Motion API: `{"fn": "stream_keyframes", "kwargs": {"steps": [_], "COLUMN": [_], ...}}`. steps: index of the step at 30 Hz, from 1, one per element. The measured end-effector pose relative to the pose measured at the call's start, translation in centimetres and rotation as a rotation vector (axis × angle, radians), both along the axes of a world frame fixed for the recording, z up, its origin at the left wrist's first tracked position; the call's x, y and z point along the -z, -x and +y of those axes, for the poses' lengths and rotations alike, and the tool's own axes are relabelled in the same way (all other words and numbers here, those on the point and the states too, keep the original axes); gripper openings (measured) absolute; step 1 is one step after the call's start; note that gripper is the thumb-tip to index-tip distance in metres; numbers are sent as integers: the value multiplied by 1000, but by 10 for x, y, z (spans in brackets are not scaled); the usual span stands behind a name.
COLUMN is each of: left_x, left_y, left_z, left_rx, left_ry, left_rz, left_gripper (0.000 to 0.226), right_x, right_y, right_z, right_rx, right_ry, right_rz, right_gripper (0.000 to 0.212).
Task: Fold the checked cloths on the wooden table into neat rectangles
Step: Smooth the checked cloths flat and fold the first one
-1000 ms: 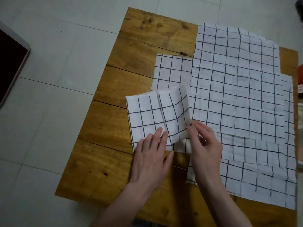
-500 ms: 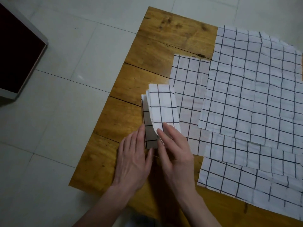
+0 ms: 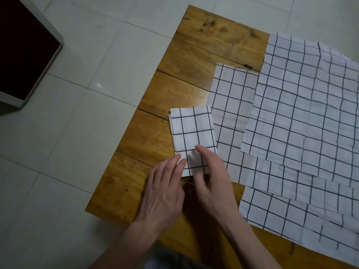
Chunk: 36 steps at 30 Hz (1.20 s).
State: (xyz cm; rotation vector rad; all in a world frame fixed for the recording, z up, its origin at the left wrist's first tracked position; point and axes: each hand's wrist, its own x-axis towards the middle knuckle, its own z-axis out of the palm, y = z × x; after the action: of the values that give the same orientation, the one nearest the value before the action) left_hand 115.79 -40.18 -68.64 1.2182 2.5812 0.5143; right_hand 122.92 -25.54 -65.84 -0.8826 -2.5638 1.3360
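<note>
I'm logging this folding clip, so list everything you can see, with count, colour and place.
folded cloth: one, white with dark checks, left part of the table, under both hands' fingertips.
flat cloths: at least four, same check, overlapping on the right.
wooden table: one, brown planks.
floor: pale tiles.
dark box: one, pale-rimmed, upper left on the floor.
left hand: open, fingertips on the folded cloth.
right hand: open, fingers on it.

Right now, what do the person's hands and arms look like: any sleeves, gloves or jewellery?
Both the left hand and the right hand are bare: no gloves, rings, watch or bands show. The forearms are uncovered to the frame's edge, so no sleeves appear.
</note>
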Motion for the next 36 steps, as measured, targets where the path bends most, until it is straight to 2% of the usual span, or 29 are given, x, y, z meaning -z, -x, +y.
{"fn": "stream_keyframes", "kwargs": {"steps": [3,8,13,18,24,27,31,34,36], "left_x": [3,6,8,5,6,4,5,12,15], "left_y": [-3,-6,-1,16,25,14,-11,-18,-19], "left_z": [0,2,-3,2,29,37,30,23,22], "left_rx": [127,255,204,70,-57,-5,191,202,189], "left_ry": [34,187,284,325,296,262,214,215,224], "left_rz": [46,103,131,153,130,148,175,157,149], "left_gripper": [52,59,63,66,68,68,64,64,64], "right_x": [3,18,11,8,16,21,25,26,26], "right_y": [5,13,-3,-24,-38,-40,-40,-44,-46], "right_z": [32,81,83,69,32,16,12,19,23], "right_rx": [-52,-410,-417,-364,-296,-236,-218,-249,-341], "right_ry": [-169,-529,-737,-775,-712,-646,-669,-718,-753], "right_rz": [-36,-221,-337,-414,-414,-431,-419,-363,-307], "right_gripper": [55,67,58,54,74,73,68,61,60]}}
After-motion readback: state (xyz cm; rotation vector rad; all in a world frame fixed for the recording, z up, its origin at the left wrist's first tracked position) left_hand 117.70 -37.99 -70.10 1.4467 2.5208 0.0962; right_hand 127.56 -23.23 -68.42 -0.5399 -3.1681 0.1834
